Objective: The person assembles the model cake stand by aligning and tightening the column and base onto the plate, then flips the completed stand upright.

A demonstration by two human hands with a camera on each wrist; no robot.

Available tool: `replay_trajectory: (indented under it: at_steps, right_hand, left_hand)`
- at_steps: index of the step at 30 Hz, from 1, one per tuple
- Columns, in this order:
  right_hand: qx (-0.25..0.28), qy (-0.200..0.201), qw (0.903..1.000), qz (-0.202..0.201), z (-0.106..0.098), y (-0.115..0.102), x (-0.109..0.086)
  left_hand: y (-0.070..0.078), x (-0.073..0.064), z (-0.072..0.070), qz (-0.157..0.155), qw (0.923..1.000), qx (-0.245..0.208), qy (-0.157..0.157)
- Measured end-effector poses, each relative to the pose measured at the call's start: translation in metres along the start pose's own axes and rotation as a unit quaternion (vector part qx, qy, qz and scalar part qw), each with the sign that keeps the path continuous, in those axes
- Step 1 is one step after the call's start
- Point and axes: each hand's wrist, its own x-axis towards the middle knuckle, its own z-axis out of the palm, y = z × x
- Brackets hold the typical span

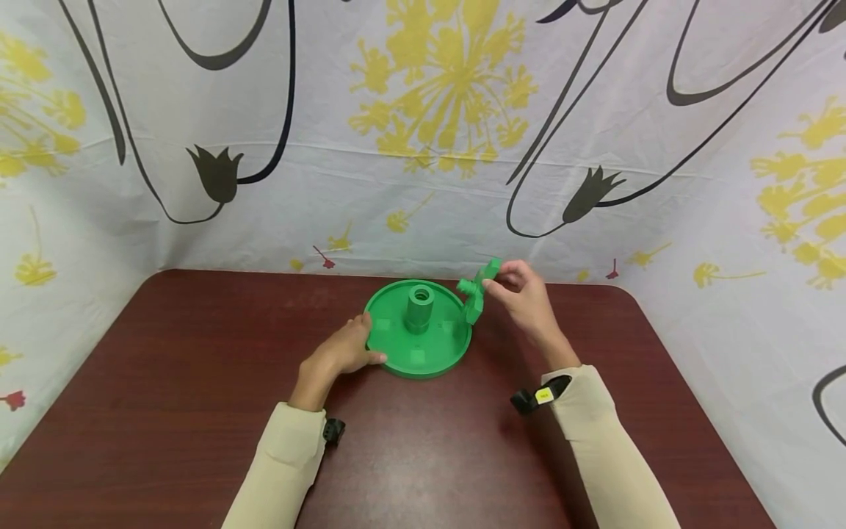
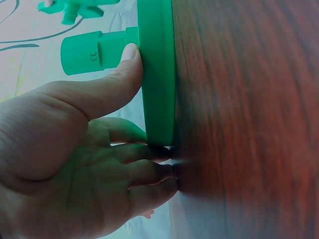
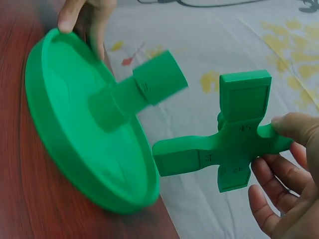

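Note:
A round green base with a raised rim [image 1: 439, 355] lies flat on the table, and a hollow post [image 1: 419, 308] stands up from its centre. My left hand [image 1: 342, 348] grips the base's left edge, thumb over the rim and fingers along the side, as the left wrist view also shows. Above the base's right edge, my right hand [image 1: 531, 303] pinches one arm of a green cross-shaped piece [image 3: 239, 144]. The cross is tilted, with a short stub on the side facing the post. Small markings appear on its arms in the right wrist view.
The dark reddish-brown table [image 1: 198, 411] extends around the base on all sides. Behind it and at both sides hangs a white cloth [image 1: 344, 184] with yellow and grey flower prints. A black wrist camera [image 1: 333, 431] is strapped at each cuff.

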Motion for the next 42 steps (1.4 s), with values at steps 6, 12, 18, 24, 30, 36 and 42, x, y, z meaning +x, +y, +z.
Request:
replay_trajectory:
  at_steps: [6, 12, 18, 24, 30, 36, 42]
  right_hand:
    - [0.002, -0.017, 0.9993, -0.034, 0.025, -0.013, 0.002]
    - [-0.001, -0.017, 0.9979, -0.062, 0.049, -0.021, 0.005]
    - [-0.024, -0.023, 0.9943, -0.101, 0.066, -0.025, 0.006]
    - [-0.105, -0.053, 0.9847, -0.129, 0.074, -0.029, 0.005]
    - [-0.160, -0.102, 0.9694, -0.155, 0.072, -0.030, 0.004]
    - [-0.196, -0.142, 0.9509, -0.193, 0.073, -0.030, 0.005]
    - [-0.251, -0.159, 0.9294, -0.218, 0.079, -0.032, 0.005]
  left_hand:
    - [-0.001, 0.000, 0.001, 0.003, 1.0000, 0.003, 0.004]
    - [-0.002, 0.001, 0.002, 0.001, 1.0000, 0.005, 0.002]
    - [-0.003, 0.002, 0.003, 0.003, 1.0000, 0.004, -0.002]
    - [-0.002, 0.002, 0.002, 0.004, 1.0000, 0.000, -0.001]
    - [-0.002, 0.002, 0.001, 0.001, 1.0000, -0.002, -0.006]
    - [-0.002, 0.002, 0.000, 0.002, 1.0000, 0.004, -0.003]
    - [-0.002, 0.002, -0.001, 0.011, 0.9999, 0.001, 0.002]
